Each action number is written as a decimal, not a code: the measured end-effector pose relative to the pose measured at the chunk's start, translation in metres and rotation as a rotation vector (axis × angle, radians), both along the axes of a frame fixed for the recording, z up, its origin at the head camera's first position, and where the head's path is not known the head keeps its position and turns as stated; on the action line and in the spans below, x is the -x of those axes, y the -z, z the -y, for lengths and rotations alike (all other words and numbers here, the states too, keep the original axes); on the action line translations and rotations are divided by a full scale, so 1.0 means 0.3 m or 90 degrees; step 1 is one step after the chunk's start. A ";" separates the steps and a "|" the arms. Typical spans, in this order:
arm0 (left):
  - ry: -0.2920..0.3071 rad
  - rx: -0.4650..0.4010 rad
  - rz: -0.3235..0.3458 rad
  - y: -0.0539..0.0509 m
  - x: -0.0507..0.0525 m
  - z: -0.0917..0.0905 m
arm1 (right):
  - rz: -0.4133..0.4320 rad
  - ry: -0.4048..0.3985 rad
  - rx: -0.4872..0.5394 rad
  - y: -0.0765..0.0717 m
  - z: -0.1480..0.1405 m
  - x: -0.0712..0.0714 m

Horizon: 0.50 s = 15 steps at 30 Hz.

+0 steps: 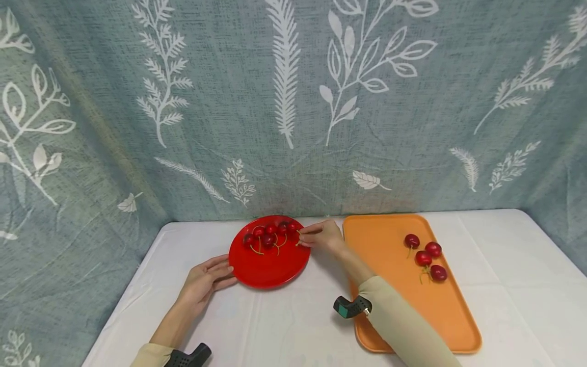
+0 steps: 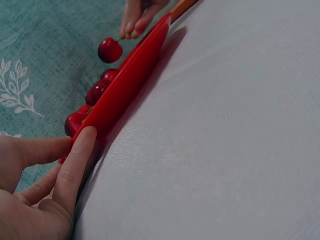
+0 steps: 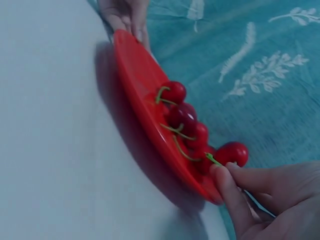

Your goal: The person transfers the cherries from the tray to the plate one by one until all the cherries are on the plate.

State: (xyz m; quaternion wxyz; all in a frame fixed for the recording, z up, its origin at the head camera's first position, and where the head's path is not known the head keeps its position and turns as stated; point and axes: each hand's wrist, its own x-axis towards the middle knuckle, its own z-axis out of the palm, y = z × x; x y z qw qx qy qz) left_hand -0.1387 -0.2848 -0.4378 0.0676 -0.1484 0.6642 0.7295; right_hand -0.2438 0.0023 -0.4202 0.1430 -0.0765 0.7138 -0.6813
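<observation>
A round red plate (image 1: 268, 270) holds several dark red cherries (image 1: 268, 240) with green stems on its far half. My left hand (image 1: 202, 283) grips the plate's left rim, thumb on top and fingers beneath, as the left wrist view shows. At the right rim my right hand (image 1: 323, 237) pinches a cherry's stem between thumb and forefinger. That cherry (image 2: 110, 50) hangs just above the plate in the left wrist view; in the right wrist view the same cherry (image 3: 233, 153) is beside the fingertips.
Right of the plate lies an orange tray (image 1: 390, 265) with several cherries (image 1: 423, 258) on its right half. A white cloth (image 1: 284, 326) covers the table. Behind it hangs a teal curtain (image 1: 229, 102) with white leaf prints. My right forearm crosses the tray's left side.
</observation>
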 end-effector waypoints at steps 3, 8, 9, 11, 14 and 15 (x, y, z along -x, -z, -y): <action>0.001 -0.003 -0.001 -0.001 0.001 0.000 | -0.003 0.005 -0.006 0.009 0.029 -0.012; 0.004 -0.003 -0.005 0.000 0.001 -0.001 | 0.005 0.023 -0.028 0.023 0.068 -0.027; 0.005 -0.003 -0.006 0.001 0.000 -0.001 | 0.003 0.029 -0.033 0.025 0.074 -0.030; 0.005 -0.003 -0.008 0.003 0.000 -0.001 | -0.014 0.035 -0.050 0.028 0.083 -0.033; 0.004 -0.004 -0.009 0.004 0.000 -0.001 | -0.048 0.042 -0.083 0.026 0.089 -0.039; 0.004 -0.004 -0.009 0.005 0.000 -0.002 | -0.061 0.041 -0.095 0.024 0.090 -0.042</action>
